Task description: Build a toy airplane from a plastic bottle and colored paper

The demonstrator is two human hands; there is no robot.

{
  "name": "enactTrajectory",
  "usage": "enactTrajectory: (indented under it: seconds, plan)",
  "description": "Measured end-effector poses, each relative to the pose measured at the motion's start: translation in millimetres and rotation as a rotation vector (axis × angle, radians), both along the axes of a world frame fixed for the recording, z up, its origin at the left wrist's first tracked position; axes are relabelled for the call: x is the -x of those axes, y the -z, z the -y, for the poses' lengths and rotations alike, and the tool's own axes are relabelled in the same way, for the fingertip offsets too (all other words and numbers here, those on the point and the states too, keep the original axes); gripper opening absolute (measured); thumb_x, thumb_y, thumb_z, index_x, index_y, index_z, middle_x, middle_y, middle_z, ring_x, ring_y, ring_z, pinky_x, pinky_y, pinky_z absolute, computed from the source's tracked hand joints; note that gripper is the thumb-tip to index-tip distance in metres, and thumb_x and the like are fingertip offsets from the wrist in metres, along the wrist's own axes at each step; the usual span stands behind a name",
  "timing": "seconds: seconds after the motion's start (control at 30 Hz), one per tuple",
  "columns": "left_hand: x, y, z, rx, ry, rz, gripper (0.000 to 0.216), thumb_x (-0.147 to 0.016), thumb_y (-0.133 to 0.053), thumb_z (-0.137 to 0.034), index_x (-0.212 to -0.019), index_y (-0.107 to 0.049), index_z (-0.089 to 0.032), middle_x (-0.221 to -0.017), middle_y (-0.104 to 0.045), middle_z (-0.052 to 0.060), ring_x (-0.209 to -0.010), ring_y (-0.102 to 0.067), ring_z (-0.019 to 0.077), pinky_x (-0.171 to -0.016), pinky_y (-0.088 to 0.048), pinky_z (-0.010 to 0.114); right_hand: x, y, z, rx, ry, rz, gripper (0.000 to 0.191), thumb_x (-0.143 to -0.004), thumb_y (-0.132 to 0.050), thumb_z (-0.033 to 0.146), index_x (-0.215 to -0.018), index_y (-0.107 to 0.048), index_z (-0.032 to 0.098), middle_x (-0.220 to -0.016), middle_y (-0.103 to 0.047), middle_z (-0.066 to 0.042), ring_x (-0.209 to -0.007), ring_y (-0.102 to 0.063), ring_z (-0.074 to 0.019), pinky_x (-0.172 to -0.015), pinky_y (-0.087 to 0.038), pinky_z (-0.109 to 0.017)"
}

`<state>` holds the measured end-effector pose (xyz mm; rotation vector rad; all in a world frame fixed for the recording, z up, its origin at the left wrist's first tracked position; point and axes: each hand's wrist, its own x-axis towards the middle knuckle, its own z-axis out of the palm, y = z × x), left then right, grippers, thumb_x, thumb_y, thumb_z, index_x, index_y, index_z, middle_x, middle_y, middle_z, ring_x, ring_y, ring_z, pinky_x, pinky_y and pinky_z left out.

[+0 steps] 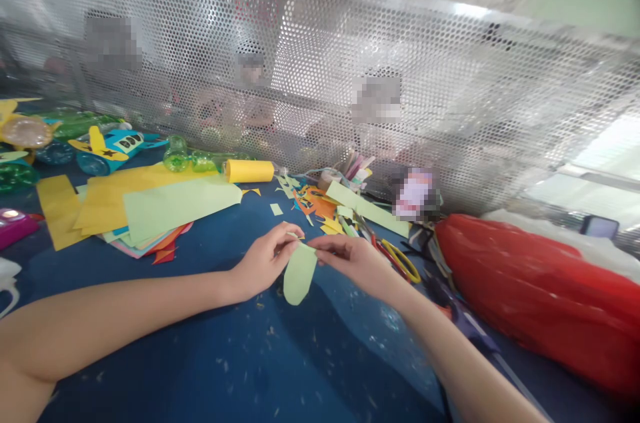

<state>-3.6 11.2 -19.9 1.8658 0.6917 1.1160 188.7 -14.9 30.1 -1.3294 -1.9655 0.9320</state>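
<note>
Both my hands meet over the blue table, pinching a light green paper cut-out with a rounded lower end that hangs down between them. My left hand grips its upper left edge with closed fingers. At the top right corner, my right hand pinches the same piece. Small paper scraps dot the table under the hands.
A stack of yellow, green and coloured paper sheets lies at left, with a yellow roll and green plastic bottles behind. Yellow-handled scissors sit right of my hand. A red plastic bag fills the right. A perforated metal screen backs the table.
</note>
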Motion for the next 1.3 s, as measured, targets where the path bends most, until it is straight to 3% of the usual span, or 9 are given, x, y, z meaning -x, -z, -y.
enactTrajectory:
  seconds: [0.17, 0.37, 0.6, 0.83, 0.97, 1.07, 1.2, 1.3]
  plan:
    - [0.5, 2.3, -3.1, -0.002, -0.007, 0.043, 0.017, -0.090, -0.040, -0.024, -0.103, -0.050, -0.021, -0.107, -0.058, 0.005, -0.098, -0.056, 0.0163, -0.085, -0.043, 0.028, -2.8, -1.3, -0.1, -0.007, 0.032, -0.026, 0.018, -0.078, -0.056, 0.026, -0.091, -0.067, 0.021, -0.082, -0.070, -0.003, -0.074, -0.064, -0.0168, -0.074, -0.052, -0.034]
    - [-1.0, -2.5, -3.3, 0.222, 0.091, 0.135, 0.017, -0.089, -0.041, -0.024, -0.104, -0.047, -0.021, -0.089, -0.057, 0.002, -0.085, -0.056, 0.0151, -0.078, -0.043, 0.028, 0.5, 0.9, 1.3, -0.102, 0.053, -0.041, 0.024, -0.079, -0.058, 0.027, -0.101, -0.066, 0.024, -0.087, -0.070, -0.003, -0.081, -0.064, -0.0174, -0.075, -0.052, -0.033]
    - [-2.2, -4.6, 1.8, 0.442, 0.312, 0.172, 0.024, -0.087, -0.048, -0.029, -0.109, -0.043, -0.020, -0.078, -0.057, 0.001, -0.075, -0.056, 0.0150, -0.070, -0.040, 0.028, 10.7, -2.2, 7.6, -0.239, -0.039, -0.004, 0.009, -0.078, -0.061, 0.025, -0.080, -0.070, 0.024, -0.087, -0.065, -0.004, -0.078, -0.062, -0.0161, -0.071, -0.051, -0.031]
    - [-5.9, -8.2, 3.4, 0.574, 0.261, 0.229, 0.022, -0.080, -0.058, -0.026, -0.098, -0.048, -0.019, -0.070, -0.055, -0.002, -0.062, -0.052, 0.0099, -0.060, -0.037, 0.023, 13.2, -1.8, 10.9, -0.256, -0.111, 0.051, 0.016, -0.082, -0.057, 0.021, -0.092, -0.068, 0.024, -0.097, -0.064, -0.005, -0.089, -0.060, -0.0165, -0.077, -0.050, -0.031]
    - [-6.7, -9.2, 2.9, 0.688, 0.334, 0.319, 0.024, -0.078, -0.061, -0.028, -0.097, -0.051, -0.018, -0.076, -0.060, 0.001, -0.070, -0.058, 0.0131, -0.071, -0.043, 0.028, 13.7, -2.7, 10.5, -0.286, -0.057, 0.046, 0.012, -0.081, -0.058, 0.023, -0.087, -0.068, 0.023, -0.093, -0.065, -0.005, -0.086, -0.062, -0.0168, -0.078, -0.050, -0.032]
    - [-5.6, -6.6, 0.3, 0.653, 0.306, 0.376, 0.019, -0.082, -0.055, -0.033, -0.094, -0.056, -0.017, -0.086, -0.062, 0.003, -0.083, -0.059, 0.0160, -0.082, -0.042, 0.030, 12.6, -6.5, 10.7, -0.278, -0.014, 0.066, 0.012, -0.081, -0.056, 0.024, -0.086, -0.067, 0.022, -0.089, -0.067, -0.003, -0.082, -0.063, -0.0164, -0.075, -0.051, -0.031]
    - [-1.6, -4.6, -2.6, 0.496, 0.197, 0.354, 0.028, -0.086, -0.046, -0.042, -0.091, -0.060, -0.018, -0.089, -0.061, 0.003, -0.087, -0.057, 0.0171, -0.082, -0.043, 0.030, 10.9, -9.1, 10.9, -0.287, 0.013, 0.159, 0.015, -0.082, -0.054, 0.026, -0.087, -0.068, 0.022, -0.088, -0.068, -0.004, -0.080, -0.062, -0.0166, -0.073, -0.051, -0.031]
    - [-0.5, -5.2, -2.8, 0.367, 0.122, 0.267, 0.023, -0.081, -0.056, -0.038, -0.091, -0.059, -0.017, -0.085, -0.060, 0.002, -0.083, -0.057, 0.0158, -0.079, -0.044, 0.029, 9.9, -6.8, 9.5, -0.303, 0.046, 0.210, 0.017, -0.082, -0.052, 0.028, -0.088, -0.068, 0.022, -0.087, -0.068, -0.004, -0.078, -0.063, -0.0167, -0.071, -0.051, -0.031]
